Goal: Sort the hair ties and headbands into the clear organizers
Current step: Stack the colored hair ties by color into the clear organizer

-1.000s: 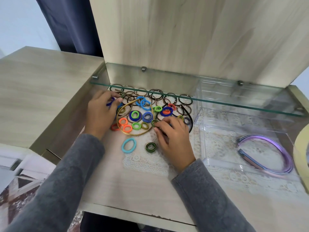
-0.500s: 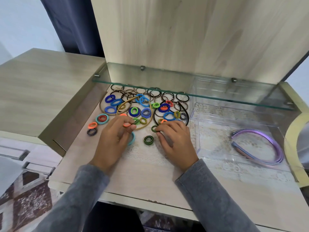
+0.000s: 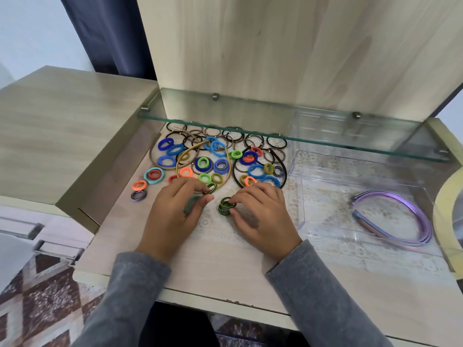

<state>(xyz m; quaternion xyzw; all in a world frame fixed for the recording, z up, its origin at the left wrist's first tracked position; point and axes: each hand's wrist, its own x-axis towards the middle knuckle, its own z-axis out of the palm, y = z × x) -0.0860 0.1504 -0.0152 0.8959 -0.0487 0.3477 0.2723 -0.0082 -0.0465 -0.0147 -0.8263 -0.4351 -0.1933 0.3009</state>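
A pale wooden desktop (image 3: 225, 276) carries a white lace mat (image 3: 215, 230). Hair ties (image 3: 197, 167) and thin headbands (image 3: 229, 162) lie strewn across both, with a clear organizer (image 3: 304, 196) standing at the right.

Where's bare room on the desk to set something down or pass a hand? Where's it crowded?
Free: the desk from the left hand and right hand to its near edge; the organizer floor left of the headbands. Crowded: the tie pile under the glass shelf; both hands grip striped ties at its near side.

No legible text, labels, brands or numbers on anything in view.
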